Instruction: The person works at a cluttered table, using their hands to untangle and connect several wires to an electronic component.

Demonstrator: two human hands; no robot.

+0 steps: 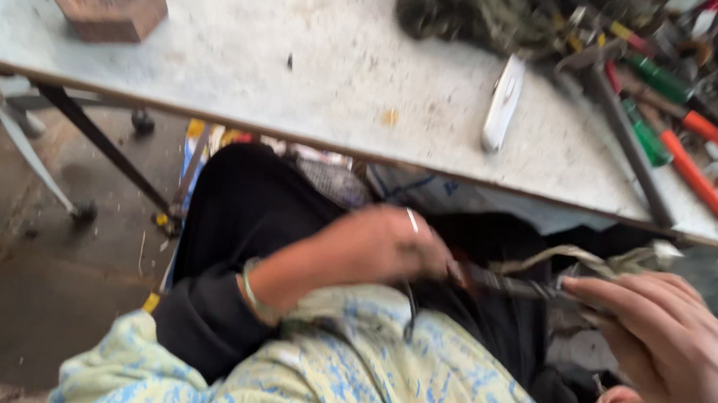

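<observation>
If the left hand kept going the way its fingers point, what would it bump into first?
Most likely the right hand. The left hand points across the lap along a thin dark tool that both hands seem to grip, though blur makes depth unclear.

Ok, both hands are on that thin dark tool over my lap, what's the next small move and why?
Probably steady it first: the left hand and right hand grip opposite ends of the thin dark tool, the view is blurred, and the pale strip crosses it.

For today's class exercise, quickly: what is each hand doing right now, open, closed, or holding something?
Left hand: closed on one end of a thin dark tool.
Right hand: fingers curled on the tool's other end and a pale strap.
</observation>
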